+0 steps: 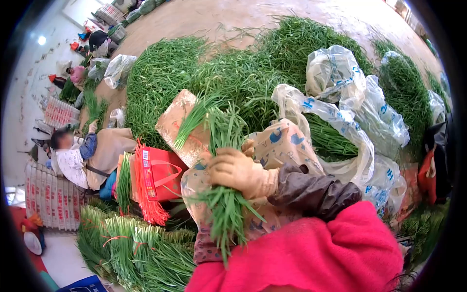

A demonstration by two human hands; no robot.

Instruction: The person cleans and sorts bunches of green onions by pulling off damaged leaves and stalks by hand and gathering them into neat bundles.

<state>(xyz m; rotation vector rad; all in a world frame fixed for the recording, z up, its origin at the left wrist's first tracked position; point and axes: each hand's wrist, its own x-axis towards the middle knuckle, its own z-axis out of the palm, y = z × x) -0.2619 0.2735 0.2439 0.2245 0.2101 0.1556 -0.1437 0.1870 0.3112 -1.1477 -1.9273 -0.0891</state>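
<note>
Well, from where I stand, some of the sorting looks finished: upright bundles (127, 243) sit packed at the person's left, at least two bound with red ties (116, 238). The handful of green stalks (226, 207) is partway along, gathered over the patterned apron (279, 138), with no tie that I can see around it. The gloved right hand (236, 170) is clenched about its middle, leaves spilling out above and below. I can't make out the left hand or tell what its grip is doing.

A few more stalks lie across a tilted board (170, 124) just beyond, with a red bag (163, 173) and a hanging bunch of red strips (154, 210) beside it. By my reckoning much remains, since loose greens (160, 78) heap broadly across the floor (214, 19) ahead, and more show within the clear plastic bags (335, 73) to the right.
</note>
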